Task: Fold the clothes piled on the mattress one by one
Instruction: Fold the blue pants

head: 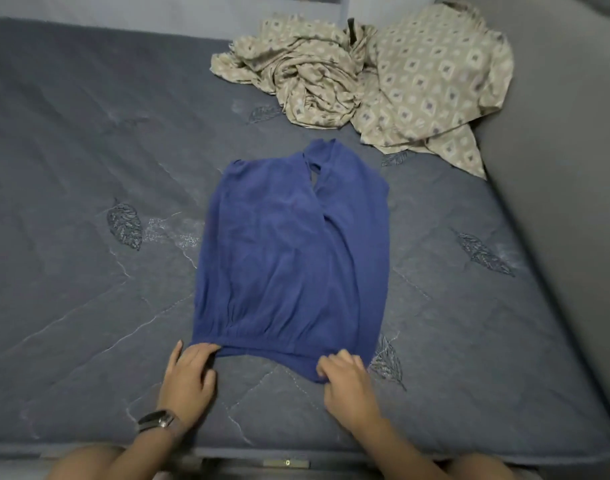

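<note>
Two hands work the near edge of a blue top (289,258) spread flat on the mattress (88,168). Left hand (189,370) sits at the hem's left corner, fingers curled onto the fabric edge, thumb out to the side; it grips the hem. Right hand (346,379) is at the hem's right part, fingers bent and pinching the cloth where it dips toward the person. Watch (157,420) w/ dark strap on the left wrist.

Top lies neck end away from the person, hem end near, elastic gather just above the hem. Neck area shows a slit or overlap near the far end, slightly right of centre. Fabric mostly smooth, few soft wrinkles.

Mattress is grey-blue, quilted, w/ pale stitched lines crossing at angles and dark leaf motifs, e.g. one left of the top, one right of it, one just beside the right hand. It fills most of the view. Near edge has a darker border, and a small metal plate (286,463) shows below it.

Pile (365,77) of beige patterned cloth, diamond print, lies at the far right of the mattress, well apart from the top; left part bunched and twisted, right part flatter, one corner hanging toward the right edge. Something dark pokes out of the pile's top, can't tell what.

Grey padded surface (556,168) runs along the mattress's right side. Pale blue wall (123,6) behind the far edge.
</note>
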Action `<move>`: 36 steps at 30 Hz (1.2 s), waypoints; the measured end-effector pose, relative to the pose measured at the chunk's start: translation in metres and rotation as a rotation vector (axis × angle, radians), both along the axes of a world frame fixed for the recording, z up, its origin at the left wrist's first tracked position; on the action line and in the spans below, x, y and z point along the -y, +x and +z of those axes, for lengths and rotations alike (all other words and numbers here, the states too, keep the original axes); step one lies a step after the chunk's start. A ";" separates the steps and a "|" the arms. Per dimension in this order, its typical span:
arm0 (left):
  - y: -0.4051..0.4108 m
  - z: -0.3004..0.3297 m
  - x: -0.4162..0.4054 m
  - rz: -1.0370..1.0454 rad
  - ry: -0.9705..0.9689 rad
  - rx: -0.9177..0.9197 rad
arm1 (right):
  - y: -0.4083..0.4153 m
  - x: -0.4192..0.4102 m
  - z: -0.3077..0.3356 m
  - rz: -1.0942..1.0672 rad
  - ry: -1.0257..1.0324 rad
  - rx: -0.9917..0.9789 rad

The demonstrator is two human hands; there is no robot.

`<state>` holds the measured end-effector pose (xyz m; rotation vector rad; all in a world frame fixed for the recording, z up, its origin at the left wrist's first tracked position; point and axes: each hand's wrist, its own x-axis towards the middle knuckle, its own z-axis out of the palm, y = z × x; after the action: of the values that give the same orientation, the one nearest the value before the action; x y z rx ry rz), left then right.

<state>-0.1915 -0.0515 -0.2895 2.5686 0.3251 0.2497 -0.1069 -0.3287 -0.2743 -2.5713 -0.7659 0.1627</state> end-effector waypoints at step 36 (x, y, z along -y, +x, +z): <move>-0.120 0.309 -0.023 -0.122 -1.667 0.149 | -0.050 -0.170 0.154 -0.502 1.577 -1.503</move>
<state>-0.3113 -0.0284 0.0197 0.9103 0.1656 0.0440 -0.1570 -0.1592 -0.1206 -0.5977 0.3460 0.7692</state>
